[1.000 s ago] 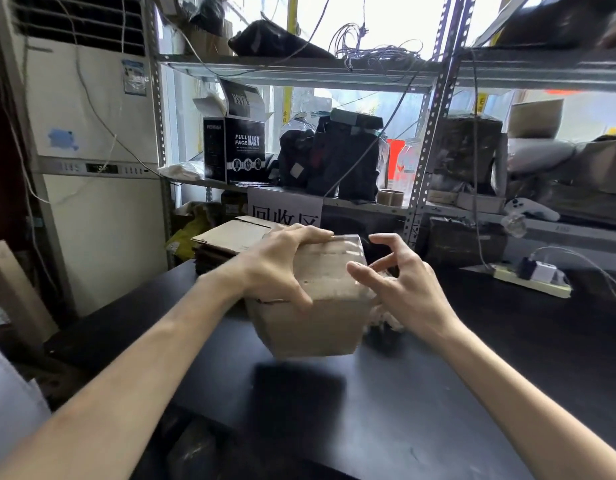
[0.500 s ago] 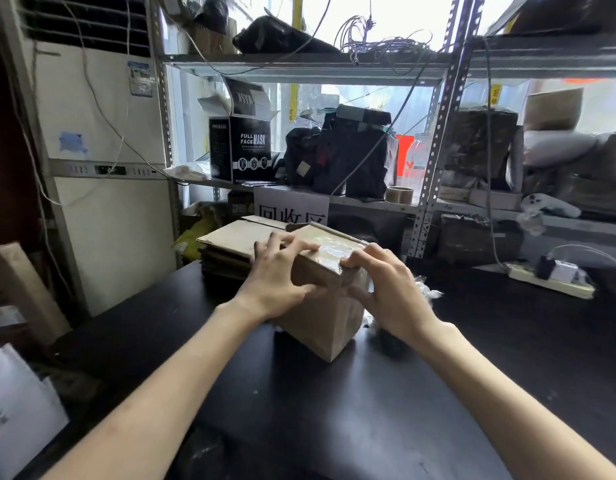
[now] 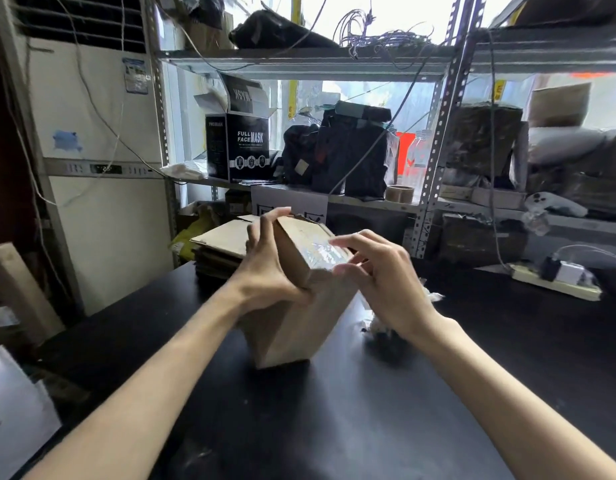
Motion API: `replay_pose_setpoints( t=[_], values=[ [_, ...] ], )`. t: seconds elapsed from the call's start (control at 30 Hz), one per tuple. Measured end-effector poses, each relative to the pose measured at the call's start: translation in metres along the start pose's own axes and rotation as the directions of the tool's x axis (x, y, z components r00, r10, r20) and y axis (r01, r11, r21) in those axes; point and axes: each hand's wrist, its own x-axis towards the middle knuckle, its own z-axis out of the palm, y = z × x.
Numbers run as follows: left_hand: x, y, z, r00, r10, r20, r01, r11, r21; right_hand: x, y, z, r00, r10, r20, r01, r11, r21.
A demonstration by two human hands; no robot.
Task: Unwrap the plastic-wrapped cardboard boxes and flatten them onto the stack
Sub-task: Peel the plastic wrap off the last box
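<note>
The cardboard box (image 3: 299,327) was gripped by the left hand (image 3: 268,282). Its top tape (image 3: 317,252) was touched by the right hand (image 3: 382,275); a pinch could not be told. Peeling was best kept low along the box.

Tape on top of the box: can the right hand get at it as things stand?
Probably yes. The right hand is beside the shiny tape on the box, fingertips at its near end, nothing between. The left hand grips the box's left side, clear of the tape.
</note>
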Motion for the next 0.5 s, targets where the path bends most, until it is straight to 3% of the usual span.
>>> replay_pose_setpoints(
  t=[0.07, 0.17, 0.3, 0.5],
  values=[
    [0.009, 0.005, -0.010, 0.990, 0.043, 0.133, -0.050, 0.998, 0.047, 0.004, -0.005, 0.005, 0.996, -0.062, 0.056, 0.061, 0.998, 0.018],
    [0.015, 0.010, -0.012, 0.964, 0.047, 0.262, -0.084, 0.988, 0.131, 0.004, -0.003, 0.016, 0.991, -0.130, -0.011, 0.130, 0.989, 0.068],
    [0.016, 0.002, -0.009, 0.956, 0.044, 0.291, -0.082, 0.990, 0.117, -0.002, 0.003, 0.020, 0.996, -0.001, -0.088, 0.026, 0.959, 0.281],
    [0.024, -0.001, 0.004, 0.957, 0.035, 0.287, -0.068, 0.992, 0.108, -0.005, 0.015, 0.020, 0.990, 0.132, -0.045, -0.085, 0.826, 0.558]
  ],
)
